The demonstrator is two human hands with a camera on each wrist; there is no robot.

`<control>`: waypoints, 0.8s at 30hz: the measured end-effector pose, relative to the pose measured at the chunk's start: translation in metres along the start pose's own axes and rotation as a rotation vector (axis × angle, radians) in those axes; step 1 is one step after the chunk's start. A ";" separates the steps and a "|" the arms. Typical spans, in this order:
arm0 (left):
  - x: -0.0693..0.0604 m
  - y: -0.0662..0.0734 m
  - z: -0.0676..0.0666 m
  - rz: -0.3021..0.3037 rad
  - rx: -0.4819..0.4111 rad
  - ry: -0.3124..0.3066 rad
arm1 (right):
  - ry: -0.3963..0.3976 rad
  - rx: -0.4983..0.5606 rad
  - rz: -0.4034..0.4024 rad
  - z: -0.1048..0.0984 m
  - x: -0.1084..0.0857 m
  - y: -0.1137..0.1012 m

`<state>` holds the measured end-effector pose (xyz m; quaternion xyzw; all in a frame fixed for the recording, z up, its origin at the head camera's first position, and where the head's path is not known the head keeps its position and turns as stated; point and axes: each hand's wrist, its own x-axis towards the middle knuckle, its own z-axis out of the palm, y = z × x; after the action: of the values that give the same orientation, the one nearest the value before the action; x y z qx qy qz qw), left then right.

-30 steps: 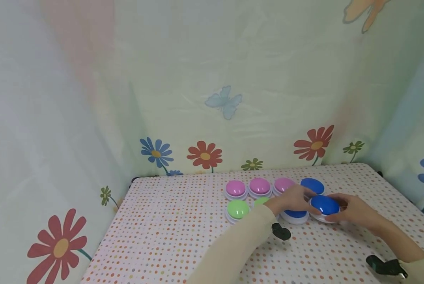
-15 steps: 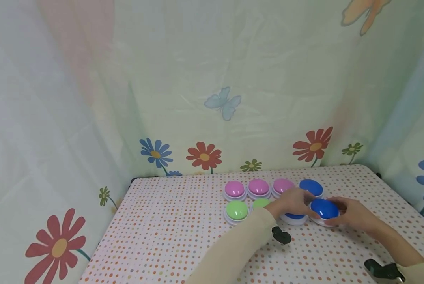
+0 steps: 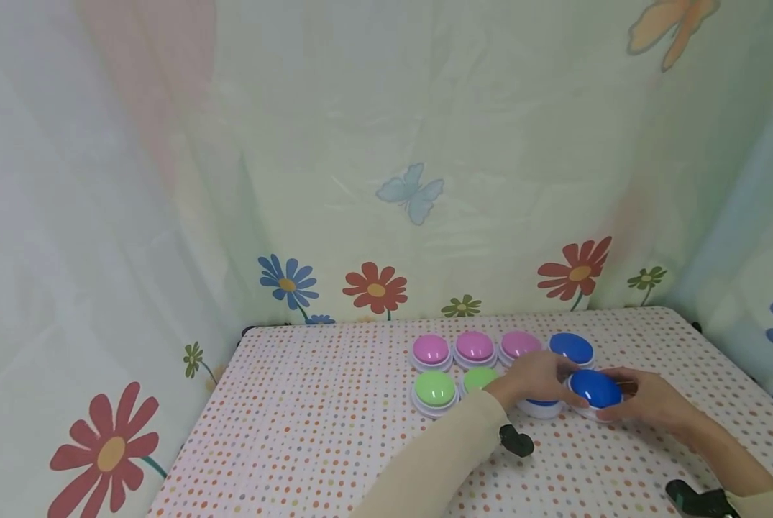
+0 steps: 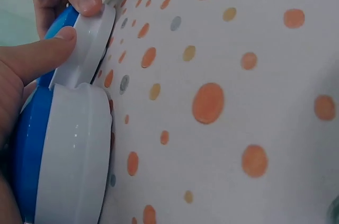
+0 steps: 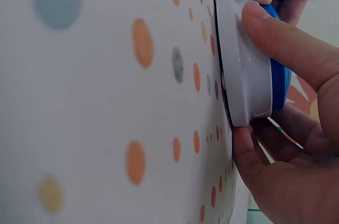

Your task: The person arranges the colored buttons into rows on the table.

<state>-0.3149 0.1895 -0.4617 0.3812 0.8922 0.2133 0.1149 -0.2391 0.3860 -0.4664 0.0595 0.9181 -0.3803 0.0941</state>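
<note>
A round blue push button (image 3: 595, 389) with a white base sits at the front right end of a cluster of similar buttons. My left hand (image 3: 536, 375) grips its left side and my right hand (image 3: 651, 399) its right side. In the right wrist view, the right thumb lies on the white base (image 5: 241, 60) while other fingers curl under the near rim. Beside it, touching, a second blue button (image 3: 541, 410) is partly covered by my left hand. That neighbour's white base (image 4: 74, 155) fills the lower left of the left wrist view. Behind stands a third blue button (image 3: 571, 349).
Three pink buttons (image 3: 474, 347) stand in the back row, left of the third blue one. Green buttons (image 3: 434, 389) stand in front of them; the left sleeve and hand hide part of that row. The dotted tabletop (image 3: 295, 432) ends at a floral curtain (image 3: 334, 144).
Between my two hands, the blue button has come down slightly and sits level beside its neighbour. Both hands keep their hold. The head view has tilted a little.
</note>
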 end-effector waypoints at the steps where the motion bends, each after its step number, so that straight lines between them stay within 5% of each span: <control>1: 0.001 0.000 0.000 0.004 0.013 0.003 | 0.001 0.000 -0.007 0.000 0.000 0.000; 24: 0.004 -0.001 -0.002 0.011 0.070 -0.020 | -0.064 -0.066 -0.075 -0.003 0.006 -0.002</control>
<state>-0.3186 0.1915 -0.4604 0.3918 0.8959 0.1788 0.1090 -0.2455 0.3871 -0.4643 0.0094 0.9282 -0.3549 0.1111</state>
